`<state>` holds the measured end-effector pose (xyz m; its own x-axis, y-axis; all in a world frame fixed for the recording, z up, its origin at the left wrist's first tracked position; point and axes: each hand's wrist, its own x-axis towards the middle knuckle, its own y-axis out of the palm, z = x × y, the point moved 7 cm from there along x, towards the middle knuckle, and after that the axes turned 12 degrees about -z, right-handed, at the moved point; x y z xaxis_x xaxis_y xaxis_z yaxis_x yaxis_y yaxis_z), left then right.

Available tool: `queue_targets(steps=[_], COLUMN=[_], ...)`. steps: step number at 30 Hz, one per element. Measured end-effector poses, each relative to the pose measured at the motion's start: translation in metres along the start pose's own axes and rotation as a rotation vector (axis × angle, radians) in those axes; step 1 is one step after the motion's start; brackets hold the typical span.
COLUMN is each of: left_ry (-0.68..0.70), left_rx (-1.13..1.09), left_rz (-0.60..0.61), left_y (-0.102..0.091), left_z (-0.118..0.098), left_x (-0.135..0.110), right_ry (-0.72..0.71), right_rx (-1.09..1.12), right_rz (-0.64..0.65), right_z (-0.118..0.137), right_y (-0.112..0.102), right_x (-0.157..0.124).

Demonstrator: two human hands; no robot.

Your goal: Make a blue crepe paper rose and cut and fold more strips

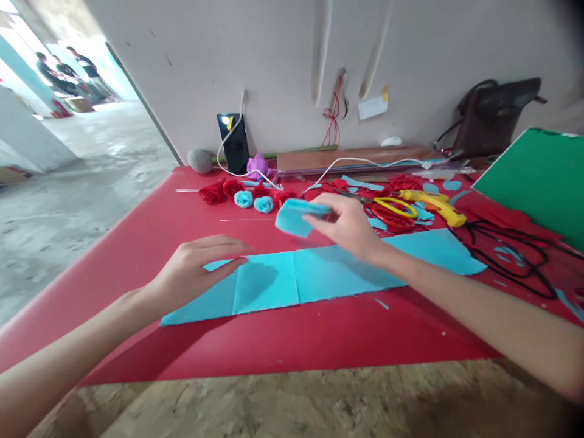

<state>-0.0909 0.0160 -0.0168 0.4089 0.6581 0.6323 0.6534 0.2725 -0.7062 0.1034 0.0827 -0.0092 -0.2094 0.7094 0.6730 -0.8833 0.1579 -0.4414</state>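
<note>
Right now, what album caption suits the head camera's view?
Right hand holds a blue piece above a creased blue strip, left hand nearby.

A black smartphone [236, 149] leans against the pale panel [269, 55], a rounded grey stone [199, 160] beside it; a brown bag [499, 118] sits behind a green board [538, 182]; people [86, 66] show in the distance.

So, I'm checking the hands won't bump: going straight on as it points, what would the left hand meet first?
Probably the folded blue paper in the right hand; depth is unclear, though, so the left hand might pass beneath it, over the long blue paper strip.
</note>
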Motion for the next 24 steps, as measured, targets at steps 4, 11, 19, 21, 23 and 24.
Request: queue_targets(steps=[4,11,19,21,23,24], left_ry=[0.285,0.439,0.597,0.635,0.665,0.674], left_rx=[0.064,0.200,0.310,0.349,0.373,0.370], left_rz=[0.259,0.576,0.609,0.578,0.555,0.540], left_y=[0.009,0.025,0.028,0.029,0.029,0.029], left_z=[-0.004,-0.023,-0.031,-0.032,-0.033,-0.033], left_x=[-0.016,-0.029,-0.033,-0.034,-0.036,-0.036], right_ry=[-0.158,-0.169,-0.260,-0.247,-0.220,-0.207], right_rx=[-0.281,-0.548,-0.377,-0.334,-0.304,-0.291], right_rz=[-0.170,0.173,0.254,0.267,0.278,0.283], right_z=[-0.043,-0.076,-0.017,-0.009,-0.006,-0.004], right_y=[-0.035,-0.030,-0.030,-0.031,-0.031,-0.031], right_x=[0.029,-0.008,-0.061,-0.070,-0.076,-0.079])
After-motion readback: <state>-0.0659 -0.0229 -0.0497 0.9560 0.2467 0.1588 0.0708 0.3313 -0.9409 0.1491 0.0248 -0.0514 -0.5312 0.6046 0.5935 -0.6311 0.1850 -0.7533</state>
